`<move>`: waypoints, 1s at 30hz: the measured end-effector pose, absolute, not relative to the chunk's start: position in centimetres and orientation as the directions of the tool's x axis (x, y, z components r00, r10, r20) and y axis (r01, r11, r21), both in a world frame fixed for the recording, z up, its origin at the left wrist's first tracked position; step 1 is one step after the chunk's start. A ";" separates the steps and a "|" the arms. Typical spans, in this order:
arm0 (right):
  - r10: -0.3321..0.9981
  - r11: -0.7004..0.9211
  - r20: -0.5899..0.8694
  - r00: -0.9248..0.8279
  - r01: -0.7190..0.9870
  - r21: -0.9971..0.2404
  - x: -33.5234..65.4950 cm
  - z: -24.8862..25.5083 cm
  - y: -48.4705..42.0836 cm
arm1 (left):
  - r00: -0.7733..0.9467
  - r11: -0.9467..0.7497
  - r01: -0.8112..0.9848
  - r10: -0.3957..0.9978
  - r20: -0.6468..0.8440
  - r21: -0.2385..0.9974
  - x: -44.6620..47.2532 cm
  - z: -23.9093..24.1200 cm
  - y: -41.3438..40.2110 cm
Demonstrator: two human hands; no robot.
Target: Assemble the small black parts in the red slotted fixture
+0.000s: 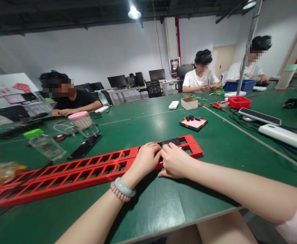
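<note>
Pressing left hand: wrist bent, fingers curled narrow onto black part.
Curled right hand: palm down, fingertips narrow on it.
Black part place: 12 o'clock of both hands, on red rack.

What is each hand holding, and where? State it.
Left hand curls over the red frame near its right end; right hand fingertips touch a black part seated there. Nothing is lifted.

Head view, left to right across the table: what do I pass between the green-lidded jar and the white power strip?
green-lidded jar → pink-lidded jar → left hand → right hand → red bin → white power strip
</note>
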State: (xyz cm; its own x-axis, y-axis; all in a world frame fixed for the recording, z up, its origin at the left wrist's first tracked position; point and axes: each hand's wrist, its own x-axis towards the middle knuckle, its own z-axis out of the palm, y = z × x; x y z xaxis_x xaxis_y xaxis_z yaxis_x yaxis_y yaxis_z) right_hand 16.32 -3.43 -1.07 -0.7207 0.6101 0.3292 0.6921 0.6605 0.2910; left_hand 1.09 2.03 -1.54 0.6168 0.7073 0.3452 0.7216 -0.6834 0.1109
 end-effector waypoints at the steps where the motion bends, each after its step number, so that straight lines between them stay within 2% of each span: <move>1: 0.612 0.658 0.329 -0.720 0.693 0.293 16.2 -1.1 -3.4 | 0.616 -0.684 0.721 0.708 0.345 0.113 1.1 -1.5 2.1; 7: 0.587 0.699 0.326 -0.741 0.667 0.256 16.8 -1.0 -2.8 | 0.614 -0.683 0.721 0.708 0.348 0.118 1.1 -1.4 1.8; 13: 0.561 0.773 0.372 -0.740 0.629 0.084 18.2 -0.5 -1.6 | 0.602 -0.671 0.733 0.717 0.350 0.113 1.2 -1.2 1.8; 17: 0.504 0.797 0.438 -0.745 0.596 0.097 19.6 -0.2 -0.5 | 0.608 -0.676 0.728 0.712 0.350 0.111 1.1 -1.1 1.7; 20: 0.557 0.663 0.590 -0.584 0.741 0.108 22.3 0.0 1.2 | 0.609 -0.678 0.729 0.706 0.361 0.098 1.1 -1.0 1.5; 23: 0.630 0.469 0.688 -0.360 0.883 0.032 26.2 -0.8 3.4 | 0.603 -0.672 0.734 0.710 0.364 0.095 1.1 -1.0 1.4; 26: 0.715 0.310 0.671 -0.197 0.949 -0.052 30.2 -2.8 5.5 | 0.600 -0.670 0.736 0.714 0.362 0.102 1.1 -0.9 1.4; 30: 0.780 0.170 0.626 0.017 0.956 -0.239 33.8 -5.8 7.9 | 0.600 -0.667 0.740 0.716 0.356 0.093 1.2 -0.6 1.2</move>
State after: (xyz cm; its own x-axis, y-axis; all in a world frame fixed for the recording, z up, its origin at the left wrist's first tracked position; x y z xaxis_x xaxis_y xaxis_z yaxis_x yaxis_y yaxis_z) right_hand 33.82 7.93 -5.84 0.0175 0.7796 0.6261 0.9560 0.1704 -0.2388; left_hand 1.22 1.18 -0.64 0.6004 0.7160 0.3562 0.7396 -0.6666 0.0932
